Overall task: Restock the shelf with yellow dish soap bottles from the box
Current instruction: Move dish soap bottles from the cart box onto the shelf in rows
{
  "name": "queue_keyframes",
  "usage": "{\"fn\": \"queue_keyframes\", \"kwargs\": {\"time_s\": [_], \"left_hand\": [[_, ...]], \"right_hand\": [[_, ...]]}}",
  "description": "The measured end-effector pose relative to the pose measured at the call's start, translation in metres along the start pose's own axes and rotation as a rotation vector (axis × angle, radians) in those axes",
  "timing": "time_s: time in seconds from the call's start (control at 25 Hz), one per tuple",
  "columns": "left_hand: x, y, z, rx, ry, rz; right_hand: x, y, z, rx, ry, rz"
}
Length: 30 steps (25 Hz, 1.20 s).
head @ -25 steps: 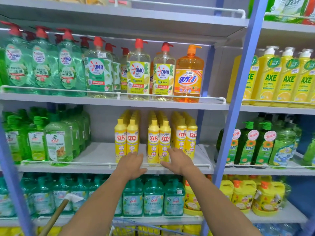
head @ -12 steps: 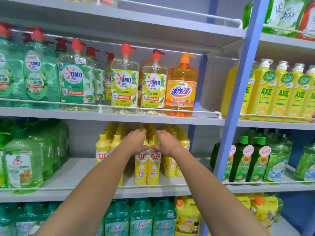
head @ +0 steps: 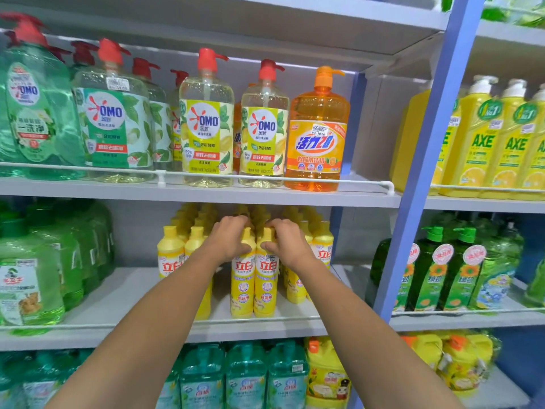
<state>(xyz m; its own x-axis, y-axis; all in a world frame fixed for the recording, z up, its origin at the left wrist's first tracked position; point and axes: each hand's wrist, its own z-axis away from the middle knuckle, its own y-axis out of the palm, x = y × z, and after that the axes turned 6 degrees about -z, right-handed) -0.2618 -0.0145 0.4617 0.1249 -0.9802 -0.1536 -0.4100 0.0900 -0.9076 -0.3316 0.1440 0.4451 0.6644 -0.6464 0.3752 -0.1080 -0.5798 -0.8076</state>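
Room lies mid-left on the grey shelf (head: 126,293) behind its rail (head: 88,325); at centre frame, our left hand (head: 231,239) and right hand (head: 287,243) clutch the necks of two yellow bottles (head: 242,287).

Bare shelf (head: 124,293) is lying open left of the left hand (head: 231,240), before the green bottles (head: 59,261). Under both hands the yellow bottles (head: 253,278) are crowding, the upper shelf board (head: 206,196) is sitting close above, and right of the right hand (head: 290,245) the blue upright (head: 413,202) is closing the bay.
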Motion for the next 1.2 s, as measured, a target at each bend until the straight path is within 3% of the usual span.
{"fn": "queue_keyframes", "kwargs": {"time_s": [1.2], "left_hand": [[-0.001,0.019,0.006,-0.062,-0.053,0.114]], "right_hand": [[-0.002,-0.005,0.01,0.02,-0.027,-0.031]]}}
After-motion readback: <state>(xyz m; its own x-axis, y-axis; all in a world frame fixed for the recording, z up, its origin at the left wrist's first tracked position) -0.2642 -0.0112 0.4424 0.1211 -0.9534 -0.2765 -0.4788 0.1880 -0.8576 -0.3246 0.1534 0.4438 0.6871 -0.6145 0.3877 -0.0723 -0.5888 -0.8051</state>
